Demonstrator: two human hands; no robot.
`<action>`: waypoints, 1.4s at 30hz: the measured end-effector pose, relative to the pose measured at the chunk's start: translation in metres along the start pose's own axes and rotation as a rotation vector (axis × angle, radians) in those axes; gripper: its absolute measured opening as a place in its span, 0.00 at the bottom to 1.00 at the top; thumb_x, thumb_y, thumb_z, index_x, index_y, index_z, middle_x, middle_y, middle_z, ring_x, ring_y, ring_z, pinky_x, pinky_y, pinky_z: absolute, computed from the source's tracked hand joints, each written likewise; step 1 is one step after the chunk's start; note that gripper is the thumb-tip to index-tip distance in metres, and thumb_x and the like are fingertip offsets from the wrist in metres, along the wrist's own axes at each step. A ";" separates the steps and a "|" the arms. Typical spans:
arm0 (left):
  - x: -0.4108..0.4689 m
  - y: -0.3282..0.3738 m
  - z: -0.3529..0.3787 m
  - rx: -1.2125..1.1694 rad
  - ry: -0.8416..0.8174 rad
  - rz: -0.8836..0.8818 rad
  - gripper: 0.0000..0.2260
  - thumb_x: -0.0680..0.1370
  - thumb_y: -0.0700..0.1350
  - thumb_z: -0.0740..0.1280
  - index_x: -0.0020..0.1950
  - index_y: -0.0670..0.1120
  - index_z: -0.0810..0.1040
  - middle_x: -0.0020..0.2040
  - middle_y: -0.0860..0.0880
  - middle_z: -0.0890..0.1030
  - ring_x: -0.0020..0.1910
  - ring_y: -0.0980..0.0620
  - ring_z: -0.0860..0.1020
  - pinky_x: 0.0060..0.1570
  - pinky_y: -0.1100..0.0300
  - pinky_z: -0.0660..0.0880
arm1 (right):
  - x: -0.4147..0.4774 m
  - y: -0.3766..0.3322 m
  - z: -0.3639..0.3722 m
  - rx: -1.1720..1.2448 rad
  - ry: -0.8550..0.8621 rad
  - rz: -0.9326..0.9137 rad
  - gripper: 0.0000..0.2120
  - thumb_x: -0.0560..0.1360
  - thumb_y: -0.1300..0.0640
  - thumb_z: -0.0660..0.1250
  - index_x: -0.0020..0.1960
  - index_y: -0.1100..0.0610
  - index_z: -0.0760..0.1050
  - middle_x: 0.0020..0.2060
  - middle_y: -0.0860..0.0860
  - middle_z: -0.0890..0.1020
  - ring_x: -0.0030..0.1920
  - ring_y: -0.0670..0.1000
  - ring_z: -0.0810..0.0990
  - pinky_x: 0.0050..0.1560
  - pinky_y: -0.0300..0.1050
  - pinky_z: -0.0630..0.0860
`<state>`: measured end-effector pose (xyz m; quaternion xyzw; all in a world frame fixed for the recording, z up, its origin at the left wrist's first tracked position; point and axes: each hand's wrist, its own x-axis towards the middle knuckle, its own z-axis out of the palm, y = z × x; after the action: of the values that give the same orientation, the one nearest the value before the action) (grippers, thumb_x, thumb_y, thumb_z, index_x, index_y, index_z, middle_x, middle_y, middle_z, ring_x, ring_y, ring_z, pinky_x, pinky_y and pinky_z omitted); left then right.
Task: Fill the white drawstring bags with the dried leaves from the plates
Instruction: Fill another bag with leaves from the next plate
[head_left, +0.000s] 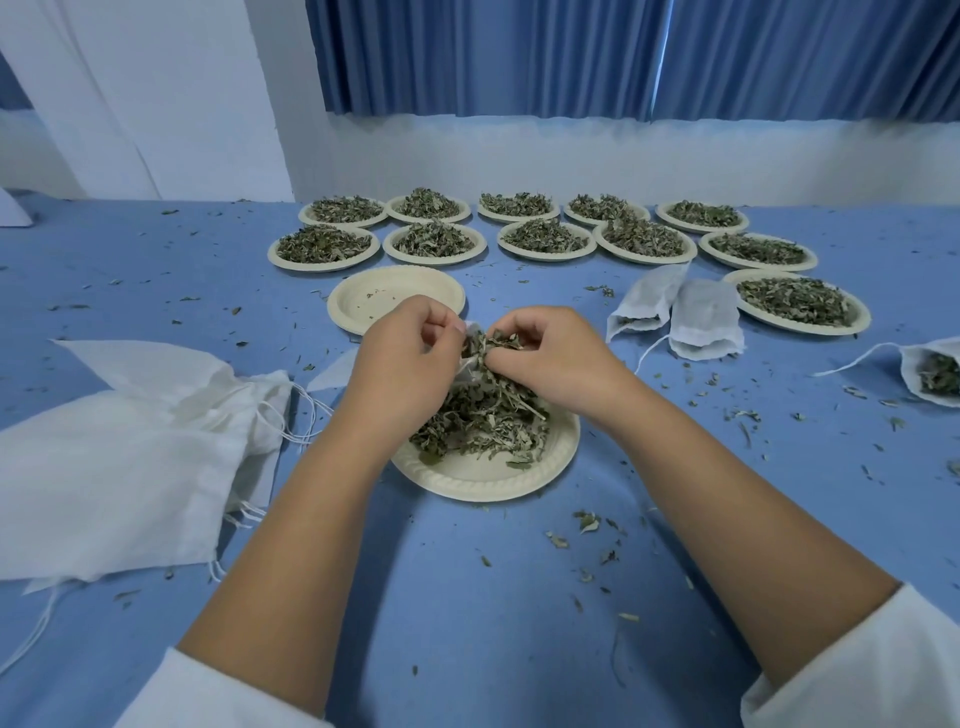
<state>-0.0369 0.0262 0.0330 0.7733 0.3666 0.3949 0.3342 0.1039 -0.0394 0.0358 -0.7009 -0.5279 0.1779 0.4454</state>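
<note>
A cream plate (483, 480) near me holds a heap of dried green leaves (480, 421). Above it my left hand (402, 358) pinches the rim of a small white drawstring bag (470, 358), most of it hidden behind my hands. My right hand (550, 353) holds a clump of leaves at the bag's mouth. Two filled white bags (675, 312) lie to the right. Another bag (932, 371) with leaves showing in its mouth lies at the far right edge.
A pile of flat white bags (119, 452) with loose strings lies at the left. An empty plate (397, 299) sits just behind my hands. Several plates of leaves (545, 236) stand in rows at the back, one more plate (797, 301) at the right. Leaf crumbs litter the blue table (467, 597).
</note>
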 end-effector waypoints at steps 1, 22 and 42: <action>-0.001 0.000 0.001 -0.001 -0.024 0.004 0.06 0.80 0.45 0.64 0.43 0.54 0.75 0.39 0.54 0.79 0.33 0.63 0.76 0.33 0.69 0.71 | 0.001 0.000 0.001 -0.019 0.009 -0.003 0.02 0.71 0.58 0.72 0.43 0.56 0.82 0.31 0.42 0.77 0.31 0.40 0.72 0.37 0.34 0.70; 0.001 -0.002 0.001 -0.075 -0.030 -0.046 0.07 0.81 0.46 0.63 0.44 0.54 0.75 0.39 0.54 0.78 0.36 0.57 0.77 0.38 0.62 0.74 | 0.002 0.005 0.006 0.463 -0.082 0.176 0.04 0.75 0.57 0.72 0.45 0.51 0.85 0.42 0.48 0.86 0.36 0.39 0.79 0.42 0.36 0.78; -0.002 0.007 0.000 -0.186 -0.112 -0.046 0.07 0.81 0.45 0.63 0.44 0.52 0.76 0.33 0.57 0.76 0.30 0.57 0.72 0.42 0.53 0.75 | 0.006 0.010 0.011 0.734 -0.187 0.374 0.06 0.73 0.60 0.74 0.49 0.59 0.81 0.42 0.52 0.86 0.46 0.49 0.83 0.50 0.41 0.80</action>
<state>-0.0356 0.0210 0.0385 0.7511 0.3268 0.3755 0.4336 0.1045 -0.0295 0.0228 -0.5602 -0.3314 0.4949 0.5757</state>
